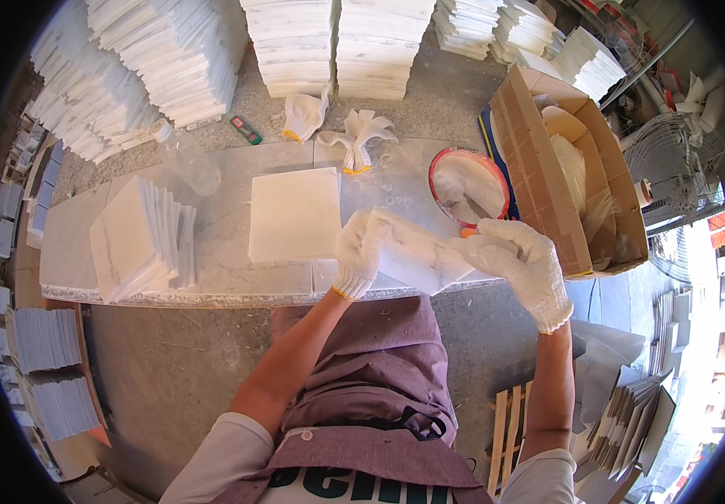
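Observation:
Both my hands wear white knit gloves. My left hand (357, 254) grips the left side of a tilted white marble tile (417, 250) with grey veins. My right hand (527, 265) is closed at its right edge; a small orange piece (468, 232) shows by those fingertips, and whether I touch it is unclear. A square white tile or small pile (294, 215) lies flat to the left. Beyond the right hand stands a red-rimmed round tub (470, 186) with whitish material and a grey blade-like piece inside.
Leaning tiles (140, 239) stand at the table's left, near a clear plastic bottle (186, 158). Loose gloves (358, 139) and a green-and-red device (246, 129) lie behind. A cardboard box (543, 168) stands right. Tall tile stacks (383, 46) line the back; a fan (673, 168) is far right.

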{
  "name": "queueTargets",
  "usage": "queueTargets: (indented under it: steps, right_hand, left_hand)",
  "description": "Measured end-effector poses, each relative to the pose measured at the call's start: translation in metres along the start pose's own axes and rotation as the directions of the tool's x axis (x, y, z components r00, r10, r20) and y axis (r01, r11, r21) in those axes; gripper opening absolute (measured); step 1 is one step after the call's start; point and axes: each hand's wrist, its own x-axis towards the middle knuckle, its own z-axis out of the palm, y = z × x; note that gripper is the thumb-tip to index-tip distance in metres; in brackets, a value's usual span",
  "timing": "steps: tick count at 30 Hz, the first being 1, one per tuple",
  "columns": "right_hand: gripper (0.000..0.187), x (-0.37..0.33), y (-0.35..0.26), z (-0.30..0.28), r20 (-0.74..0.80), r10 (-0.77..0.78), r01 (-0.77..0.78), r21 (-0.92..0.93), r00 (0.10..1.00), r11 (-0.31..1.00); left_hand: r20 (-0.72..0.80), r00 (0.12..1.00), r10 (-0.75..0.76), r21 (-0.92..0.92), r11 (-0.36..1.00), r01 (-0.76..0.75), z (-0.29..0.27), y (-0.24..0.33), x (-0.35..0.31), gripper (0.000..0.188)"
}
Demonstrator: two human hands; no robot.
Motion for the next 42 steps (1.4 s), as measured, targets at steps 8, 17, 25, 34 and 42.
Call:
queueTargets:
  steps: [8,17,25,34,42]
  right_hand:
    - [0.039,0.000,0.001,0.001,-0.007,0.000,0.000,-0.008,1.000,1.000]
    - [0.038,0.000,-0.001,0.001,-0.010,-0.004,0.004,-0.011,1.000,1.000]
    - [0.038,0.000,-0.001,0.002,-0.009,-0.027,0.026,-0.035,1.000,0.999]
    - [0.038,0.001,0.001,0.002,-0.013,-0.034,0.034,-0.036,0.999,0.999]
    - [0.038,0.000,-0.001,0.001,-0.010,-0.010,0.010,-0.017,1.000,1.000]
  left_hand:
    - [-0.004,1.000,0.004,0.015,1.000,-0.004,0.001,0.003,0.000,0.013]
    - [-0.002,1.000,0.016,0.046,0.999,-0.016,-0.001,-0.001,0.001,0.016]
    - [-0.001,1.000,0.015,0.050,0.999,-0.015,0.000,0.001,0.001,0.015]
    - [0.015,1.000,0.008,0.043,0.999,-0.009,0.002,0.009,0.000,0.015]
    - [0.011,1.000,0.022,0.073,0.997,-0.023,-0.001,0.003,0.002,0.017]
